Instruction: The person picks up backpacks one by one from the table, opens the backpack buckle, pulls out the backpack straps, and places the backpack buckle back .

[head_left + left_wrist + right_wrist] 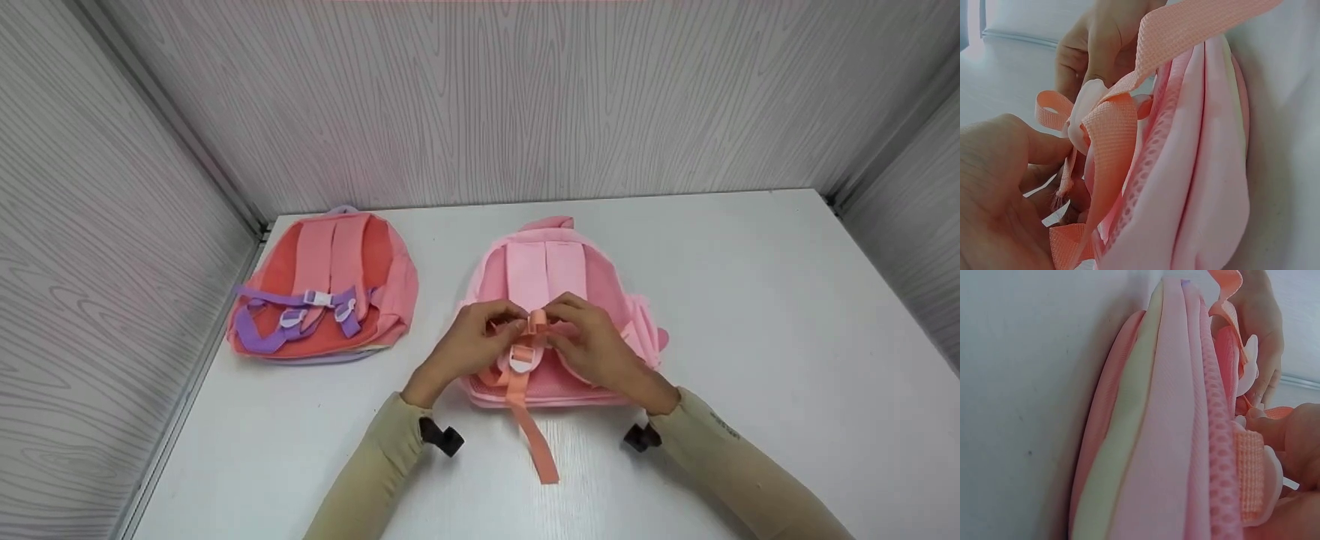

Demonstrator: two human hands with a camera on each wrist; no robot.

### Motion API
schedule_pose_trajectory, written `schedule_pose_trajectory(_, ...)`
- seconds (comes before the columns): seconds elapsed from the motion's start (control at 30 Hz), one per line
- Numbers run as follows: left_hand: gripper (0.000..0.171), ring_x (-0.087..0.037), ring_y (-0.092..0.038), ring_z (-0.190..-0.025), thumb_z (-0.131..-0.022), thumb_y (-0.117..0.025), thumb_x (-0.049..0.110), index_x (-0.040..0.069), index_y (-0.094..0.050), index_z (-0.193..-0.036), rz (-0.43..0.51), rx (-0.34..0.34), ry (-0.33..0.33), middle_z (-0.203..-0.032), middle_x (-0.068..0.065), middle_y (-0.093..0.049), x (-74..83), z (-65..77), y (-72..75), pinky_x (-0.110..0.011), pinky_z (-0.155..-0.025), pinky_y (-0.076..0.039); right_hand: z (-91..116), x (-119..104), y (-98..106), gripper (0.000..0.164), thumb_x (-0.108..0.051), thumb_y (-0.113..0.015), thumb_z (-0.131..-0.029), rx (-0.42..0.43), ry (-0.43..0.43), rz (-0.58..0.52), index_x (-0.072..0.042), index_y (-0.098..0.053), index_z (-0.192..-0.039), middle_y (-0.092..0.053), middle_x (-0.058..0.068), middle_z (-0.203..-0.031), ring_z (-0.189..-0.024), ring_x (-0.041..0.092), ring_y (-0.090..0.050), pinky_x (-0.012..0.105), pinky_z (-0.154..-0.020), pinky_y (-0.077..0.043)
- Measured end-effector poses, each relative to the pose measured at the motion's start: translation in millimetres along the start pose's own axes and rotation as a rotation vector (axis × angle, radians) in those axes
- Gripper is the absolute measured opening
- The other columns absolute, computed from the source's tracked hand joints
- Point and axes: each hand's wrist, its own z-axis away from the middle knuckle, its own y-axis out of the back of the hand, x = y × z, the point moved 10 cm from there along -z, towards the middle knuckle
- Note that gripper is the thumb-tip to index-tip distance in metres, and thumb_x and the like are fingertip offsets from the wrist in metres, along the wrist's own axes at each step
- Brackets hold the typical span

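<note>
A pink backpack (491, 281) lies on the white table with its shoulder straps facing up. Over its lower middle, my left hand (480, 337) and right hand (596, 349) meet, thumbs and fingers pinching an orange webbing strap (538, 321) that stands up in a small loop between them. Just below sits a white plastic buckle (523, 358), from which an orange strap tail (536, 442) hangs past the bag's bottom edge. In the left wrist view, a frayed webbing end (1061, 194) shows beside the left fingers. Another white buckle (1266, 486) lies close by the right hand.
To the left lies a second backpack (390, 255), pink and red-orange, with purple straps (259, 330) and a white clip (318, 298) across it. Grey wood-grain panels (480, 97) wall the table at the back and sides. Each wrist wears a small black camera mount (448, 441).
</note>
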Motion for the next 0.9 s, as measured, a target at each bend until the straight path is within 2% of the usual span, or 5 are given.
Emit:
schedule_pose_trajectory(0.1,0.018,-0.014,-0.059,-0.087,-0.106,-0.065,0.015,0.013,-0.078,-0.119,-0.022,-0.015,0.009,-0.106,0.001,-0.075,0.3,0.2,3.2,-0.03,-0.079,-0.051,-0.2,-0.1,1.8,0.024,-0.008,-0.077,-0.098,0.009,0.003,-0.009,-0.008,-0.078,-0.122,-0.071,0.003,-0.109,-0.104,0.016,-0.066,0.043,-0.097,-0.06)
schedule_pose_trajectory(0.3,0.017,-0.014,-0.057,-0.083,-0.106,-0.067,0.018,0.013,-0.078,-0.118,-0.043,-0.03,0.008,-0.1,0.0,-0.072,-0.2,0.6,9.8,-0.028,-0.076,-0.048,-0.4,-0.7,5.8,0.024,-0.006,-0.079,-0.096,0.031,0.019,0.003,-0.006,-0.078,-0.12,-0.072,0.003,-0.111,-0.106,0.017,-0.067,0.037,-0.098,-0.059)
schedule_pose_trajectory(0.5,0.016,-0.014,-0.058,-0.081,-0.106,-0.067,0.016,0.012,-0.079,-0.116,-0.04,-0.008,-0.02,-0.098,0.0,-0.072,1.2,0.3,9.7,-0.027,-0.074,-0.048,-0.6,-4.4,6.2,0.022,-0.006,-0.081,-0.094,0.059,0.077,0.032,-0.006,-0.077,-0.115,-0.072,0.005,-0.108,-0.103,0.02,-0.068,0.045,-0.091,-0.06)
schedule_pose_trajectory(0.73,0.018,-0.014,-0.06,-0.086,-0.106,-0.064,0.013,0.013,-0.077,-0.118,-0.03,0.009,-0.008,-0.105,0.001,-0.074,1.0,0.1,3.4,-0.028,-0.079,-0.051,0.3,-1.6,2.3,0.023,-0.006,-0.079,-0.096,0.032,0.033,-0.002,-0.007,-0.078,-0.119,-0.071,0.005,-0.108,-0.103,0.019,-0.067,0.049,-0.093,-0.06)
schedule_pose_trajectory(0.9,0.018,-0.015,-0.06,-0.088,-0.107,-0.065,0.016,0.013,-0.077,-0.119,-0.02,-0.004,-0.006,-0.106,0.001,-0.075,1.8,0.2,1.4,-0.029,-0.08,-0.052,0.2,0.5,1.5,0.024,-0.007,-0.079,-0.096,0.024,0.023,-0.012,-0.008,-0.078,-0.12,-0.071,0.003,-0.109,-0.104,0.017,-0.067,0.047,-0.095,-0.06)
